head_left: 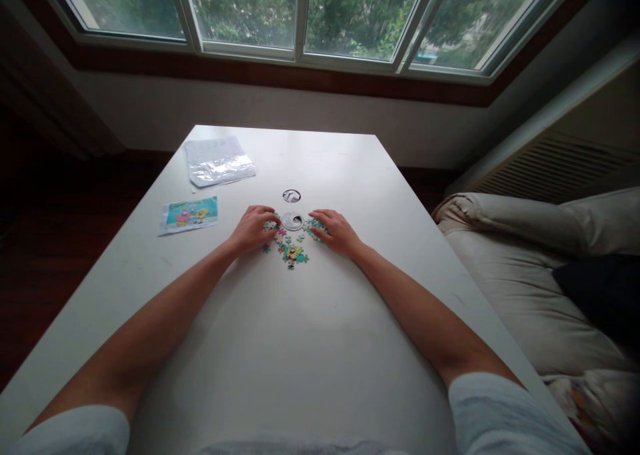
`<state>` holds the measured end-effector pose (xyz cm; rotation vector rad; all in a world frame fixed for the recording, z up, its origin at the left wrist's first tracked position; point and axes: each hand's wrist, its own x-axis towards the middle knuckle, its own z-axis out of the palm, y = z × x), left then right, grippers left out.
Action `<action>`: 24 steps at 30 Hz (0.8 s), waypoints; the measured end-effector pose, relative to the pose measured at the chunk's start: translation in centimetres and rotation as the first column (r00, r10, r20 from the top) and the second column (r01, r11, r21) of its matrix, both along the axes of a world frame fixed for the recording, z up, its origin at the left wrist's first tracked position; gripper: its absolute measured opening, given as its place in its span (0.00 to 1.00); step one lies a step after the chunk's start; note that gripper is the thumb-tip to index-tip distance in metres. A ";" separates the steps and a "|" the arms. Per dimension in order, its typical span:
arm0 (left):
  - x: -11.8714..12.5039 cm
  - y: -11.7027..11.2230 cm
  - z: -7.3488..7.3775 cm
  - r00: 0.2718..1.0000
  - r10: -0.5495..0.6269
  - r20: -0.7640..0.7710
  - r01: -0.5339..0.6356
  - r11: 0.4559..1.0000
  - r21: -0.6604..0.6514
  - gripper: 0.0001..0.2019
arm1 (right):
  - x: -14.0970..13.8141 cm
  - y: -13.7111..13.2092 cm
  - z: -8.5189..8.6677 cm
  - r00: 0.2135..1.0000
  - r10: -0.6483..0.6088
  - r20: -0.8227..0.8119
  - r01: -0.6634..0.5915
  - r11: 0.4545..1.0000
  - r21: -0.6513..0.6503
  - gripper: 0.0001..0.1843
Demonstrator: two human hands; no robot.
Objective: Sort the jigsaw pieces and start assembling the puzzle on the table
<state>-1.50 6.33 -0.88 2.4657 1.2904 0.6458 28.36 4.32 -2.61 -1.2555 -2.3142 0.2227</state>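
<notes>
Small jigsaw puzzle pieces lie on the white table between my hands. Several are joined in a patch (294, 254) showing a yellow cartoon figure on teal. My left hand (253, 230) rests at the left of the loose pieces (282, 232), its thumb and forefinger curved but apart, covering some of them. On the other side, my right hand (336, 232) lies with spread fingers over a teal pile of pieces (315, 228). A round grey disc (289, 222) with a dark opening sits between my fingertips. No piece is visibly lifted in either hand.
A printed cartoon picture (189, 215) lies on the left of the table (300, 348). Behind it is a clear plastic sleeve with papers (220, 162). A round hole (291, 196) holds something whitish. A beige sofa (520, 275) stands to the right, windows (300, 15) ahead.
</notes>
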 end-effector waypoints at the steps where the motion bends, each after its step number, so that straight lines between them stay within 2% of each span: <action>1: 0.0 0.0 0.0 1.000 0.004 -0.001 -0.004 1.000 -0.003 0.11 | 0.0 0.0 0.0 1.000 -0.001 0.000 0.001 1.000 0.000 0.25; 9: 0.1 -0.3 0.2 0.998 0.062 -0.031 -0.062 0.998 0.018 0.12 | 0.2 0.1 -0.3 1.000 0.001 -0.001 -0.001 1.000 -0.005 0.25; 24: 0.2 -0.5 0.8 0.999 0.045 0.014 -0.046 0.999 0.025 0.06 | 0.3 0.1 -0.2 1.000 0.005 -0.006 -0.005 1.000 -0.018 0.25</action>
